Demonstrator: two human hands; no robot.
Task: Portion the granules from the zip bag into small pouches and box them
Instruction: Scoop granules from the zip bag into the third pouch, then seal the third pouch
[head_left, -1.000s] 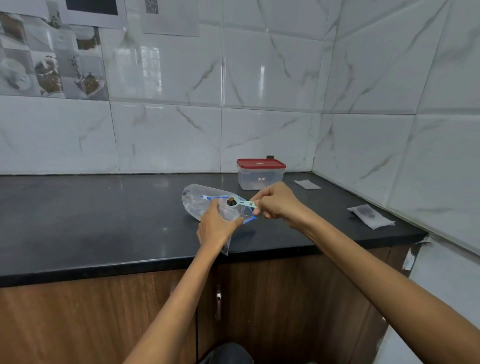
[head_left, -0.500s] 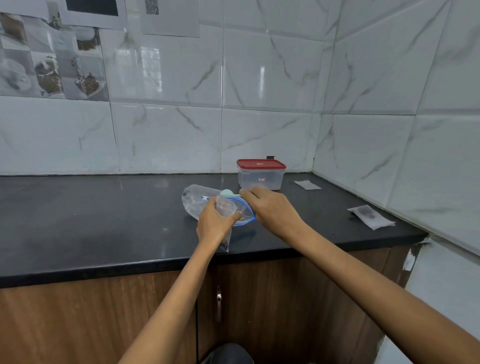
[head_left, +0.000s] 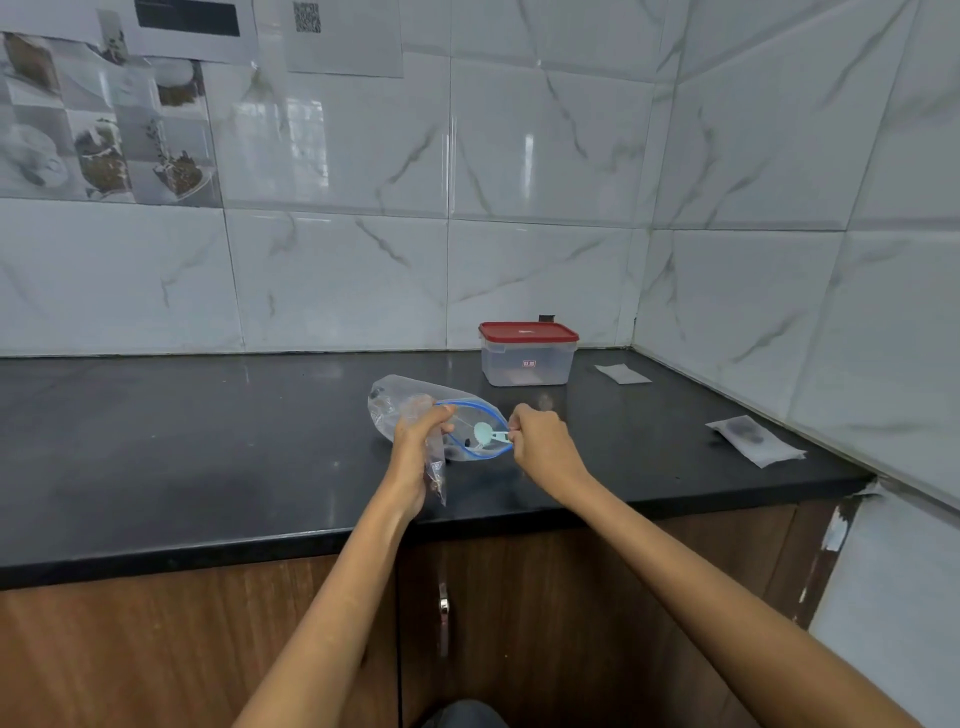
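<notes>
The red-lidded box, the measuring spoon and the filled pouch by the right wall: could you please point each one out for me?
red-lidded box (head_left: 528, 331): head view, on the middle of its lid.
measuring spoon (head_left: 483, 432): head view, on its pale round bowl.
filled pouch (head_left: 753, 439): head view, on its middle.

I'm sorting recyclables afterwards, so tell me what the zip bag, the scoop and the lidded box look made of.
Zip bag: thin clear plastic film, glossy and creased, with a blue zip rim.
Scoop: pale green, matte, probably moulded plastic; the right hand pinches its handle.
Lidded box: translucent rigid plastic with an opaque red lid, likely plastic too.
The left hand grips the bag.
</notes>
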